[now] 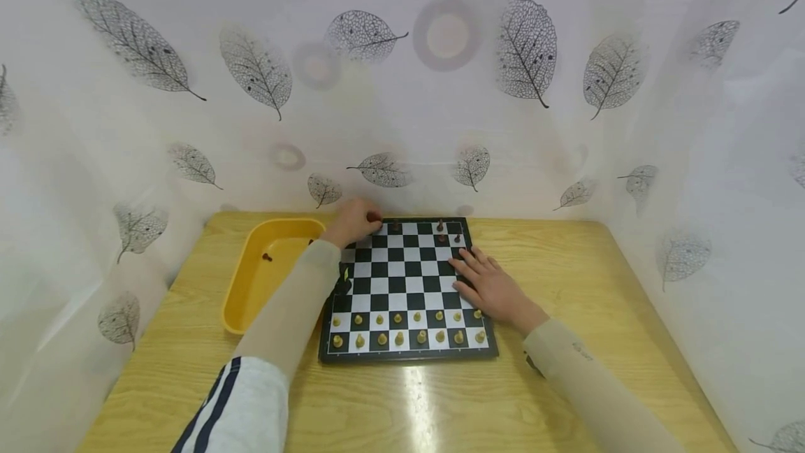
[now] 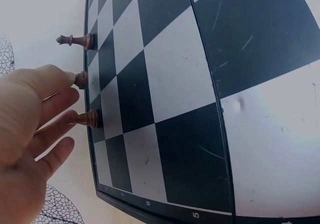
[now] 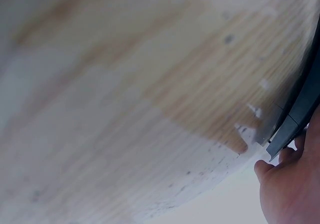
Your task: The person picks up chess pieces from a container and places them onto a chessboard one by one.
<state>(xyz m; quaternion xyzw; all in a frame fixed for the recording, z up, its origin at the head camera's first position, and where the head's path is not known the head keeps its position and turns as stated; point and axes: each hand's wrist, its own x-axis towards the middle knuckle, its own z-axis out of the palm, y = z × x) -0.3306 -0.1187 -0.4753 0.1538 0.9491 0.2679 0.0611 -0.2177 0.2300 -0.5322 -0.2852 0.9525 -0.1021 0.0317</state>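
A black-and-white chessboard [image 1: 405, 268] lies on the table. At its far left corner my left hand [image 1: 353, 222] pinches a dark brown chess piece [image 2: 82, 80] between thumb and finger, the piece's base at the board's edge squares. Beside those fingers stands another brown piece [image 2: 89, 119], and a taller brown piece [image 2: 77, 41] stands on the other side. My right hand [image 1: 493, 289] rests on the board's right edge with its fingers spread; in the right wrist view its fingertips are at the dark board edge [image 3: 295, 116].
Two rows of gold pieces [image 1: 399, 338] stand along the near side. A few brown pieces [image 1: 441, 226] are at the far right corner. Left of the board, a yellow tray [image 1: 235, 299] holds a small dark piece [image 1: 267, 257]. A leaf-patterned sheet [image 1: 402, 110] hangs behind the table [image 1: 547, 397].
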